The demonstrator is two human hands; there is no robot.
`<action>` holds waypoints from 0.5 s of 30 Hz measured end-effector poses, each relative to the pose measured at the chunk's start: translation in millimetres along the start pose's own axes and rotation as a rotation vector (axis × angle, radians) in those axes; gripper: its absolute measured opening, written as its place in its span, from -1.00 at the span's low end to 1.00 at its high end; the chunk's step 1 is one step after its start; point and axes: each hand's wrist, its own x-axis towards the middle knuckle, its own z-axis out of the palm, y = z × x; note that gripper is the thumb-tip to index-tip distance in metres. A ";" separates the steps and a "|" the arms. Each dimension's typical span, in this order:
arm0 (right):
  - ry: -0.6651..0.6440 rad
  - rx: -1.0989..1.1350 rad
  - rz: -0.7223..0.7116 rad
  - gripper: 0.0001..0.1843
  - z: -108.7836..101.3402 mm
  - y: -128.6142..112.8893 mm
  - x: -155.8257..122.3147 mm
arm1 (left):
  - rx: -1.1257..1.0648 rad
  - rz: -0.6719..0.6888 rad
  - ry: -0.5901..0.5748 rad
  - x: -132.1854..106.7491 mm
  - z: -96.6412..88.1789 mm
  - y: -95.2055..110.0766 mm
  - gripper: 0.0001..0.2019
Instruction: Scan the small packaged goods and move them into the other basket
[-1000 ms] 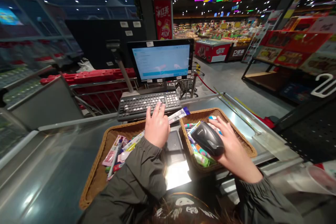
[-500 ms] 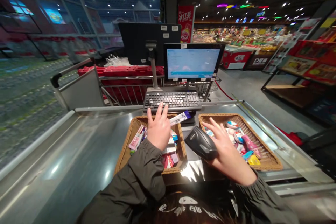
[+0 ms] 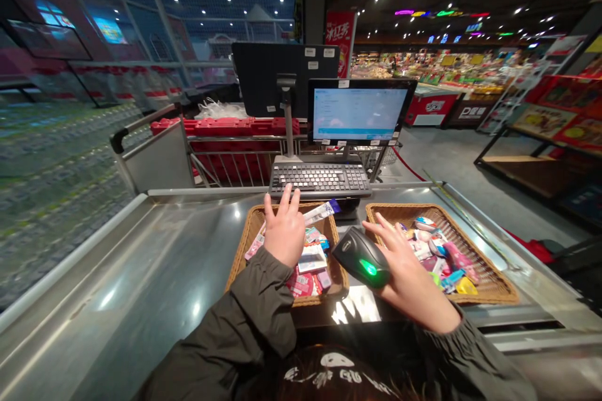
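Observation:
My left hand [image 3: 285, 235] is above the left wicker basket [image 3: 237, 257], its upper fingers stretched towards the keyboard. From its thumb side sticks out a slim white packet [image 3: 320, 213] with a blue-purple end; the grip itself is hidden behind the hand. My right hand [image 3: 402, 263] has a black barcode scanner [image 3: 352, 252] in its hold, a green light glowing on top. The handle and the fingers around it are mostly hidden, while the other fingertips extend over the right wicker basket [image 3: 498, 276]. Small colourful packaged items [image 3: 313, 263] fill the left basket, and more wrapped items [image 3: 446, 260] the right.
A black keyboard [image 3: 324, 178] stands beyond the baskets, with a lit screen [image 3: 360, 113] and a second monitor [image 3: 282, 78] seen from behind. The metal counter [image 3: 179, 250] stretches left. Behind are a shopping trolley [image 3: 235, 163] and shelves [image 3: 540, 163].
The scanner's green light has come on. The baskets and background have shifted right in view, while both hands, the white packet and the scanner keep their places in the picture.

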 end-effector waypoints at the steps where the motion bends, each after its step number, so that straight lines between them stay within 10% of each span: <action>1: 0.006 0.002 0.003 -0.47 0.3 -0.8 -0.2 | 0.023 0.002 -0.002 -0.4 -0.5 -0.6 -0.80; 15: 0.034 0.011 0.012 -0.51 1.9 1.3 -3.5 | 0.150 0.028 -0.043 -2.5 6.3 -7.9 -0.85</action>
